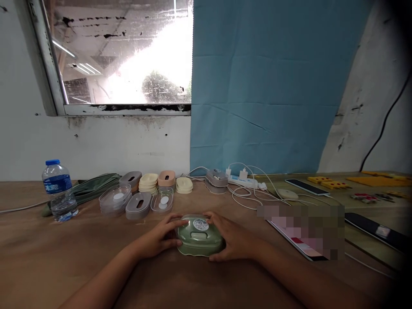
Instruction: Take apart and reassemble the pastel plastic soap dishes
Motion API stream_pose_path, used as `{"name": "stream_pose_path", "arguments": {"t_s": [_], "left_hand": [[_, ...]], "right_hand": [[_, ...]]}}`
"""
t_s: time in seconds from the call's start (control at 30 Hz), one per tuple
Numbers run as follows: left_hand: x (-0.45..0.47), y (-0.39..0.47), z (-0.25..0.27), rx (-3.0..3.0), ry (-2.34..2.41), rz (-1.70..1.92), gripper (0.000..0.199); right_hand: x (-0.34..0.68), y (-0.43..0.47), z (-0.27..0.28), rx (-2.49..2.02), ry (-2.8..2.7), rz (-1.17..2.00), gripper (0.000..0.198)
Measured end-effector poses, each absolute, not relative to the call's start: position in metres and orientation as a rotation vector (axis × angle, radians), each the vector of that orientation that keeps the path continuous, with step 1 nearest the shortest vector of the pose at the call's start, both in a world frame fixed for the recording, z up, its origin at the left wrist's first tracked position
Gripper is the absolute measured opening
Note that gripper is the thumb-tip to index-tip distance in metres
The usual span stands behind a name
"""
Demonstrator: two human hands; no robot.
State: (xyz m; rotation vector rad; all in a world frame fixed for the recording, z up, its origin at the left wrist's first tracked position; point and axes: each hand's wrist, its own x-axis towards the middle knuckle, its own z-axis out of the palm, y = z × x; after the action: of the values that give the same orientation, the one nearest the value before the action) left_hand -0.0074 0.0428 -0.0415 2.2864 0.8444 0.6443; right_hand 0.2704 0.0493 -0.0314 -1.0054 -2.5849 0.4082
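Observation:
A green oval plastic soap box [201,244] with a scalloped lower edge rests on the brown table in front of me. Its top looks glossy and clear, with a round patterned sticker [201,224] and a raised oblong shape in the middle. Around its left end my left hand [167,234] is closed, thumb low and fingers on the upper edge. My right hand [227,236] grips the opposite end, thumb near the bottom rim and fingertips at the top beside the sticker.
Behind stand clear covers [116,199], grey slotted trays [138,206], cream pieces [148,183], a peach tray [166,178] and grey boxes [216,181]. A water bottle [59,191] stands left. Right are cables, a power strip [243,182], a phone [307,187] and a partly blurred tablet [289,238].

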Motion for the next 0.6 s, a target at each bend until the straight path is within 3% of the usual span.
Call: {"name": "stream_pose_path", "arguments": {"t_s": [0.2, 0.3, 0.47, 0.6], "left_hand": [[-0.003, 0.042, -0.044, 2.273, 0.931, 0.684, 0.058], [-0.002, 0.042, -0.043, 2.234, 1.036, 0.81, 0.057], [-0.006, 0.045, -0.044, 2.306, 1.086, 0.837, 0.04], [-0.007, 0.046, -0.045, 2.348, 1.074, 0.802, 0.032]], "right_hand": [[0.282, 0.058, -0.026, -0.753, -2.681, 0.233, 0.068], [0.282, 0.062, -0.024, -0.948, -2.615, 0.067, 0.071], [0.267, 0.075, -0.04, -1.38, -2.353, -0.306, 0.051], [0.245, 0.105, -0.053, -1.488, -2.289, -0.395, 0.045]]}}
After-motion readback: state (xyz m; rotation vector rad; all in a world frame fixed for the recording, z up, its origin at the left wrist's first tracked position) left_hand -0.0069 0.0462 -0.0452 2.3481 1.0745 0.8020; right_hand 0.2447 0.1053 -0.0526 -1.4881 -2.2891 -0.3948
